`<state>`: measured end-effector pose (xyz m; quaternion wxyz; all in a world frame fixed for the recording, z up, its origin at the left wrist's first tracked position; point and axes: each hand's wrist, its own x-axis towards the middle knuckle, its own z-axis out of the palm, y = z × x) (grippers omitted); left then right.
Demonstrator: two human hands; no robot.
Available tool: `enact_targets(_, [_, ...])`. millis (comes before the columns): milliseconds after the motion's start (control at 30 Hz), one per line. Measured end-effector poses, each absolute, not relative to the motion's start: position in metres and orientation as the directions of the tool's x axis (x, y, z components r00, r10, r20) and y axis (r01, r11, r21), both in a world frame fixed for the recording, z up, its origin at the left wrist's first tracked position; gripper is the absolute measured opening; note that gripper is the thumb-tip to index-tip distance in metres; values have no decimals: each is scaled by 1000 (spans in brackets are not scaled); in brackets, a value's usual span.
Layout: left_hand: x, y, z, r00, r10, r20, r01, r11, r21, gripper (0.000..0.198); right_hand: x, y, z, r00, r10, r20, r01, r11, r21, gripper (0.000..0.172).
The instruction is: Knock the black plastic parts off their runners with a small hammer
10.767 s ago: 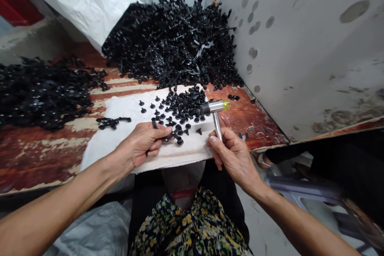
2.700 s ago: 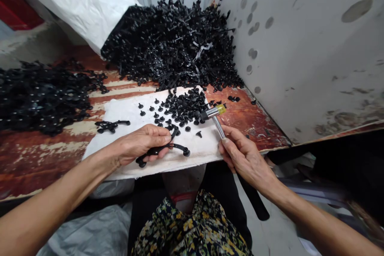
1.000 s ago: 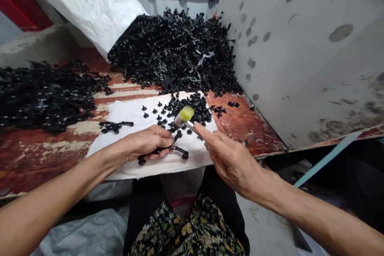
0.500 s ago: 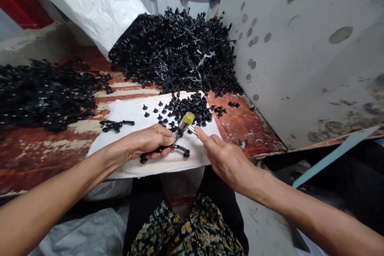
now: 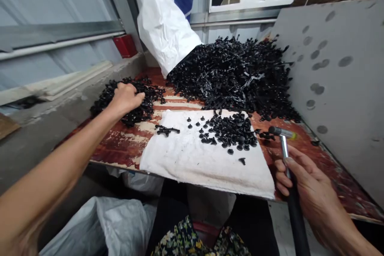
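Our right hand [image 5: 312, 192] is clenched around the black handle of a small hammer [image 5: 295, 218], at about 4 o'clock from the white cloth [image 5: 204, 168]. The hammer's steel shaft [image 5: 283, 152] rises past our fingers to a head with a yellow tip [image 5: 282, 132], just beside the cloth's right edge. Our left hand [image 5: 126, 98], at about 10 o'clock from the cloth, sits with curled fingers on a pile of black plastic fastener strips [image 5: 148, 106]; we cannot tell whether it is grasping any of them.

On the cloth, a cluster of loose black plastic fasteners [image 5: 231, 132] lies toward 1 o'clock, and one short strip [image 5: 166, 130] lies toward 10 o'clock. A much larger heap of strips [image 5: 234, 76] spills from a white woven sack [image 5: 163, 20] at 12 o'clock. The cloth rests on a worn, red-painted wooden table [image 5: 120, 152], with a scuffed grey board [image 5: 336, 88] standing at 3 o'clock.
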<state>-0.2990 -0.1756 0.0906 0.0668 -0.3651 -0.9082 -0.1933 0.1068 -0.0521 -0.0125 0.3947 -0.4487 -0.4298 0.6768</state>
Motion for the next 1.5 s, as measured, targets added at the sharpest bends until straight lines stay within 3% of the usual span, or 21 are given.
enact_targets(100, [-278, -185, 54, -560, 817, 137, 828, 549, 114, 29, 105, -54, -14, -322, 917, -233, -113, -282, -953, 59])
enact_targets(167, [-258, -190, 33, -320, 947, 40, 935, 309, 172, 32, 106, -54, -16, -336, 916, -220, -99, -266, -959, 57])
enact_targets(233, [-245, -191, 23, -179, 984, -10, 960, 176, 218, 30, 108, -53, -18, -344, 915, -213, -101, -261, -960, 53])
enact_targets(400, [-246, -178, 39, -230, 972, -45, 967, 233, 103, 6, 112, -51, -20, -382, 906, -181, -109, -238, -965, 49])
enact_targets(500, [-246, -169, 57, -246, 968, -41, 961, 249, 117, 22, 113, -50, -20, -398, 901, -173, -107, -233, -966, 52])
enact_targets(567, [-241, -164, 66, -237, 971, 11, 945, 228, 232, 29, 113, -49, -20, -402, 900, -168, -110, -229, -967, 52])
enact_targets(667, [-223, -158, 67, -365, 931, 11, 761, 292, 580, 30, 113, -48, -21, -402, 901, -161, -112, -223, -968, 53])
enact_targets(733, [-205, -155, 61, -482, 865, -143, 479, 396, 783, 28, 114, -48, -22, -410, 898, -160, -111, -223, -968, 53])
enact_targets(800, [-186, -152, 53, -486, 804, -343, 173, 473, 864, 26, 115, -47, -22, -416, 896, -156, -114, -221, -969, 52])
enact_targets(867, [-170, -152, 45, -406, 779, -478, -48, 504, 862, 27, 115, -48, -23, -422, 894, -149, -108, -213, -971, 53])
enact_targets(967, [-156, -156, 40, -315, 768, -557, -202, 519, 830, 31, 117, -50, -24, -422, 901, -95, -50, -128, -990, 53])
enact_targets(1067, [-153, -161, 39, -310, 774, -552, -237, 499, 833, 29, 115, -56, -20, -482, 873, 76, 125, 154, -980, 45])
enact_targets(1167, [-154, -163, 40, -313, 799, -514, -245, 455, 856, 24, 107, -62, -11, -628, 732, 265, 275, 527, -804, 41])
enact_targets(1233, [-154, -163, 41, -298, 815, -498, -243, 440, 865, 24, 97, -63, -5, -708, 622, 334, 294, 690, -662, 45])
enact_targets(1333, [-152, -164, 40, -299, 823, -483, -229, 429, 874, 23, 81, -63, -2, -777, 542, 321, 326, 782, -532, 54])
enact_targets(1500, [-153, -169, 36, -331, 812, -481, -246, 418, 874, 24, 77, -65, -4, -837, 513, 190, 395, 807, -440, 59])
